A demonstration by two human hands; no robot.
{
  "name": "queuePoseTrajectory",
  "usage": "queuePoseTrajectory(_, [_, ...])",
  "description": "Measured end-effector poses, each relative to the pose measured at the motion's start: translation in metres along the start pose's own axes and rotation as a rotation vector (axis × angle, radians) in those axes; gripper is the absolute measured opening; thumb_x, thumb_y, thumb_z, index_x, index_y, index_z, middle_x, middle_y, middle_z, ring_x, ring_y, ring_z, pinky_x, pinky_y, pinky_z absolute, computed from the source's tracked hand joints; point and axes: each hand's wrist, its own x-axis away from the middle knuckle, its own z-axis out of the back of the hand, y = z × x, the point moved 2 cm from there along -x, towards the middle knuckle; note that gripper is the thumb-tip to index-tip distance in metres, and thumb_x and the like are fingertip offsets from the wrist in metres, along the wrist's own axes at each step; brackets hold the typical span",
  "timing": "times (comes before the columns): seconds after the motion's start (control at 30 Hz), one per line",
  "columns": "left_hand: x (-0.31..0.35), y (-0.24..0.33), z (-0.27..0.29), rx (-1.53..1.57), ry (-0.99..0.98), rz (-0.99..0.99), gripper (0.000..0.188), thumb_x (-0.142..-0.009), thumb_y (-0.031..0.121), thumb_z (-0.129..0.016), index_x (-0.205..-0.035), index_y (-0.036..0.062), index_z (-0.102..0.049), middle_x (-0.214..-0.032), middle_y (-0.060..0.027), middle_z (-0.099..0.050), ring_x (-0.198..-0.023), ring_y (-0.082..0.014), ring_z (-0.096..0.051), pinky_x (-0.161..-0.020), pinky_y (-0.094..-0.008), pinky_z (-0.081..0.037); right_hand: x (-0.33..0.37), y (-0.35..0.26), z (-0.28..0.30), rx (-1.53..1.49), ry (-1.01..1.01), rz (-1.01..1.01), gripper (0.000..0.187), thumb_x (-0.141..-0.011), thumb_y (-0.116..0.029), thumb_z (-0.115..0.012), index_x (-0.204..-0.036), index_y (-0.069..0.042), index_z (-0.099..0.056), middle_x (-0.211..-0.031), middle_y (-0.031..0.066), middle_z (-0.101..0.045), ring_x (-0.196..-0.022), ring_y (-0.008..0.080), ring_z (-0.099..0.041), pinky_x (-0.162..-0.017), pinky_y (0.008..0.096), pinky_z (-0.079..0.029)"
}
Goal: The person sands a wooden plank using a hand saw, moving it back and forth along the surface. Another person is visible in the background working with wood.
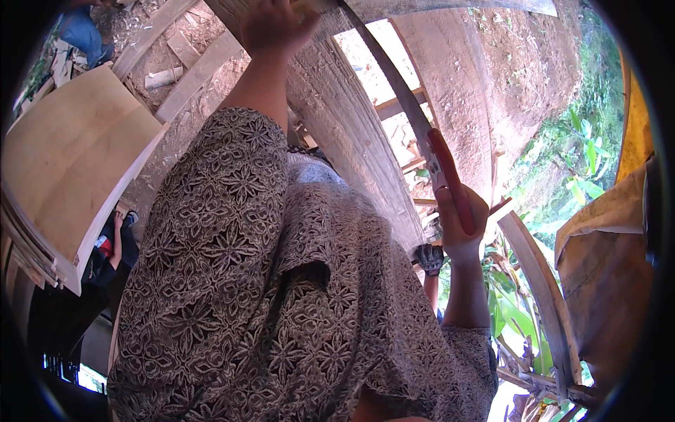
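Observation:
A handsaw with a red handle (453, 179) is in my right hand (464, 214), the fingers closed around the grip. Its long dark blade (387, 63) slants up and left to a wooden board at the top, where its far end leaves the picture. My left hand (278, 28) rests on that wooden board (230, 13), left of the blade. The thumb side shows, while the upper edge cuts off the other fingers. Below lies a wide, weathered plank (351, 126), running diagonally under my arms. Patterned sleeves cover both upper arms.
A stack of plywood sheets (77, 155) stands at left, with a person (116, 243) partly behind it. Another person's jeans leg (84, 35) shows at top left. Someone's dark-gloved hand (429, 259) is near my right forearm. Offcuts (163, 77) litter the ground; a tan tarp (605, 260) hangs right.

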Motion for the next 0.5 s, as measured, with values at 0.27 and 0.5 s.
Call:
queuePoseTrajectory(0.27, [0.006,-0.004,-0.024,-0.098,-0.188,-0.027,0.055,-0.083,0.059,-0.064,-0.107,0.0097,-0.065,-0.109,-0.0115,-0.068,-0.106,-0.0299,-0.065,-0.09,-0.0491,-0.049,-0.257,-0.08,-0.144,-0.196,0.075,0.247,0.034,-0.099,-0.026,-0.067,-0.076,-0.001,-0.068,-0.06,0.0047,-0.058,-0.059,0.0107,-0.054,-0.054,0.0333,-0.042])
queuePoseTrajectory(0.5, [0.008,0.004,0.003,-0.074,-0.082,-0.025,0.05,-0.084,0.055,-0.065,-0.104,0.0091,-0.065,-0.106,-0.0127,-0.066,-0.101,-0.0311,-0.065,-0.084,-0.0508,-0.051,-0.235,-0.077,-0.135,-0.219,0.027,0.145,0.03,-0.099,-0.029,-0.068,-0.085,-0.002,-0.071,-0.064,0.0043,-0.057,-0.059,0.0112,-0.052,-0.055,0.034,-0.042])
